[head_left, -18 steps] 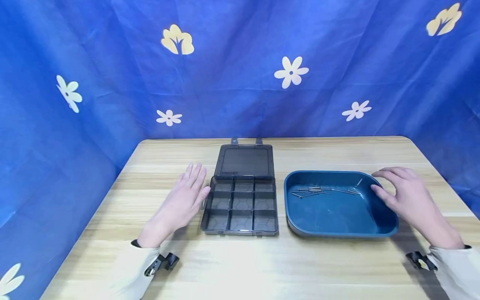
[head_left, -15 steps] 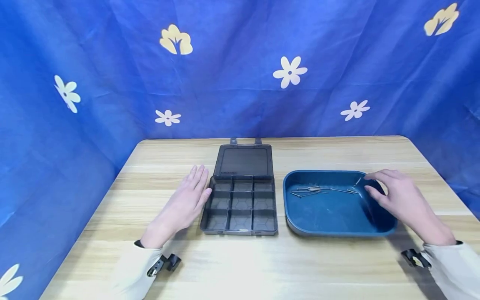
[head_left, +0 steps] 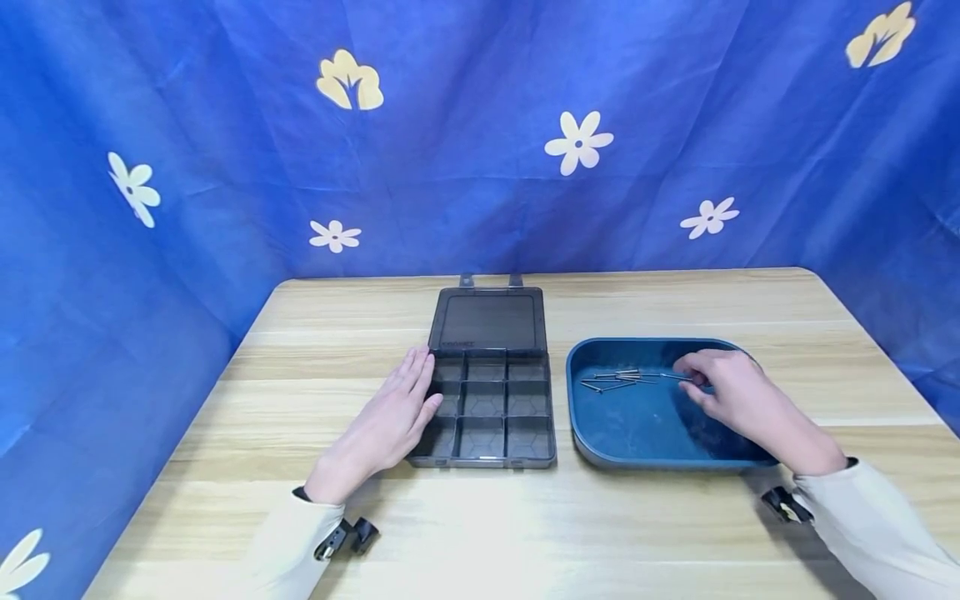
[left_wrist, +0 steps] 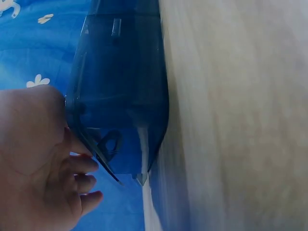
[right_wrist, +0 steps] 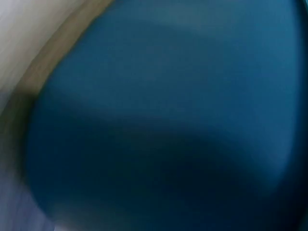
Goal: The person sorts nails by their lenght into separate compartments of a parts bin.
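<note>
Whether the right grip [head_left: 733, 392] pinches the nail [head_left: 676, 377] is unclear.

A pale wood-grained counter [head_left: 675, 533] has rounded far corners; a creased blue cloth [head_left: 465, 208] hangs behind and along both sides, printed with white flowers [head_left: 590, 140] and cream leafy shapes [head_left: 369, 90].

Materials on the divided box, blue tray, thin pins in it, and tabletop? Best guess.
Divided box: likely plastic, glossy; smoky, see-through walls in the left wrist view.
Blue tray: probably plastic, smooth with a soft sheen; opaque, evenly coloured, rounded corners.
Thin pins: look like metal, shiny; silvery with glints.
Tabletop: wood or laminate, satin-looking; pale grain streaks plus glare, can't tell which.
</note>
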### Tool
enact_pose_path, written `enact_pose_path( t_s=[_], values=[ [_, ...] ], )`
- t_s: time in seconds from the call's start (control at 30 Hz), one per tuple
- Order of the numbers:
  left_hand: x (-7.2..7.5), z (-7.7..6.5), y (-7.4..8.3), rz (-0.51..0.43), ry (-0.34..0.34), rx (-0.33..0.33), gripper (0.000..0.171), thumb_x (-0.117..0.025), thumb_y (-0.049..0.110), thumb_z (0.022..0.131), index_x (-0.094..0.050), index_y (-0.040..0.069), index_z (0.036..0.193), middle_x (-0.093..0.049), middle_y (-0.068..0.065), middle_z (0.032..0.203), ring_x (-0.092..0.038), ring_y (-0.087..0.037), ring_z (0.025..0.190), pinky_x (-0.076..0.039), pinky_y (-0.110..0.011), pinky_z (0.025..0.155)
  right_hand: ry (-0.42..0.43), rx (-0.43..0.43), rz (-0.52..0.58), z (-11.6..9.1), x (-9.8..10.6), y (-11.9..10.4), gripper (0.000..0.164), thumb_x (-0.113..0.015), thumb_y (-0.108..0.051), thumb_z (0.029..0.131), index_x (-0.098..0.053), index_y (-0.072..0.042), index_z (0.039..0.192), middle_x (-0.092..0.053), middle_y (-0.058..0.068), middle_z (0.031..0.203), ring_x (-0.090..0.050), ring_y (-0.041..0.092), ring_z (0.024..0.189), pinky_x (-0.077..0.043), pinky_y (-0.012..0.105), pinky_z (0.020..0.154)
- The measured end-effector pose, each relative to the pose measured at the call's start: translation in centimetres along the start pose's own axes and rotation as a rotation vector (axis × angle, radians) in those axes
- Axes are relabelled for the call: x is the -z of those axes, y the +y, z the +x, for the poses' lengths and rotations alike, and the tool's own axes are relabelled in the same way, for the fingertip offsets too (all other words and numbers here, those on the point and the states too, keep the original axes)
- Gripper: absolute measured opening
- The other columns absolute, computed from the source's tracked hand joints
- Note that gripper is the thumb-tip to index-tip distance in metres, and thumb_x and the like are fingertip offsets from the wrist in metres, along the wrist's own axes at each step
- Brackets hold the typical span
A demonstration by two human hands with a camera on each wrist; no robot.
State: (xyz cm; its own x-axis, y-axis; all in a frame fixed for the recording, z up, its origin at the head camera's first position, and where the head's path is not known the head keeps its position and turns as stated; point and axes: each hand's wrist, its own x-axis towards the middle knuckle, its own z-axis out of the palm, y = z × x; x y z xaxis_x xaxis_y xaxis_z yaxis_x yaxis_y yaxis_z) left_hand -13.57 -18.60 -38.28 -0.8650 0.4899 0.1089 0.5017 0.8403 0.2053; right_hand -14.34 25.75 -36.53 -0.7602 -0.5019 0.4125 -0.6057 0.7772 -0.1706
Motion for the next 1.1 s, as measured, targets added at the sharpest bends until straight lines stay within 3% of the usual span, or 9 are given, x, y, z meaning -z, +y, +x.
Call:
enact_pose_path(
  t_s=[0.2, 0.47, 0.6, 0.73, 0.87, 1.1],
  values=[
    [-0.3, -0.1, 0.0, 0.01, -0.024, 0.012, 0.059, -0.037, 0.026, 0.105, -0.021, -0.014, 0.147, -0.016, -0.028, 0.155, -0.013, -0.04, 0.144, -0.017, -0.053, 0.116, -0.158, -0.053, 0.038, 0.9, -0.4, -1.1, 0.016, -0.075, 0.001, 0.078, -0.071, -0.001, 0.094, -0.069, 0.007, 0.085, -0.058, 0.012, 0.068, -0.052, 0.033, 0.06],
    [-0.3, -0.3, 0.1, -0.001, -0.038, 0.017, 0.059, -0.034, 0.027, 0.106, -0.023, -0.014, 0.146, -0.017, -0.029, 0.155, -0.015, -0.041, 0.144, -0.02, -0.053, 0.115, -0.28, -0.024, 0.065, 2.4, -0.7, -2.0, 0.012, -0.076, -0.002, 0.079, -0.071, -0.004, 0.09, -0.069, 0.005, 0.085, -0.062, 0.015, 0.072, -0.054, 0.036, 0.063],
    [-0.3, -0.2, 0.2, -0.012, -0.039, 0.02, 0.058, -0.035, 0.027, 0.106, -0.023, -0.015, 0.146, -0.017, -0.029, 0.154, -0.016, -0.041, 0.144, -0.02, -0.053, 0.115, -0.345, -0.032, 0.083, 3.2, 0.0, -2.8, 0.011, -0.074, -0.003, 0.081, -0.071, -0.005, 0.092, -0.069, 0.003, 0.085, -0.059, 0.011, 0.069, -0.052, 0.032, 0.06],
    [-0.3, -0.1, 0.3, -0.019, -0.046, 0.029, 0.059, -0.034, 0.028, 0.106, -0.022, -0.014, 0.146, -0.016, -0.029, 0.155, -0.015, -0.04, 0.144, -0.02, -0.052, 0.115, -0.394, -0.034, 0.082, 4.4, 1.4, -3.7, 0.011, -0.074, -0.005, 0.083, -0.072, -0.006, 0.094, -0.069, 0.0, 0.084, -0.056, 0.006, 0.065, -0.051, 0.028, 0.058],
    [-0.3, -0.2, 0.3, -0.022, -0.046, 0.032, 0.059, -0.034, 0.027, 0.106, -0.022, -0.015, 0.146, -0.016, -0.029, 0.155, -0.016, -0.041, 0.143, -0.021, -0.053, 0.115, -0.418, 0.024, 0.067, 5.9, 2.3, -4.2, 0.008, -0.074, -0.005, 0.082, -0.069, -0.009, 0.087, -0.065, -0.003, 0.078, -0.054, 0.006, 0.062, -0.049, 0.027, 0.056],
    [-0.4, -0.2, 0.3, -0.031, -0.042, 0.029, 0.059, -0.035, 0.026, 0.106, -0.022, -0.015, 0.146, -0.016, -0.03, 0.155, -0.017, -0.041, 0.143, -0.021, -0.053, 0.114, -0.441, 0.075, 0.055, 7.4, 1.2, -3.7, 0.012, -0.073, 0.0, 0.08, -0.07, -0.009, 0.087, -0.067, -0.001, 0.08, -0.056, 0.009, 0.065, -0.051, 0.03, 0.059]
  ],
)
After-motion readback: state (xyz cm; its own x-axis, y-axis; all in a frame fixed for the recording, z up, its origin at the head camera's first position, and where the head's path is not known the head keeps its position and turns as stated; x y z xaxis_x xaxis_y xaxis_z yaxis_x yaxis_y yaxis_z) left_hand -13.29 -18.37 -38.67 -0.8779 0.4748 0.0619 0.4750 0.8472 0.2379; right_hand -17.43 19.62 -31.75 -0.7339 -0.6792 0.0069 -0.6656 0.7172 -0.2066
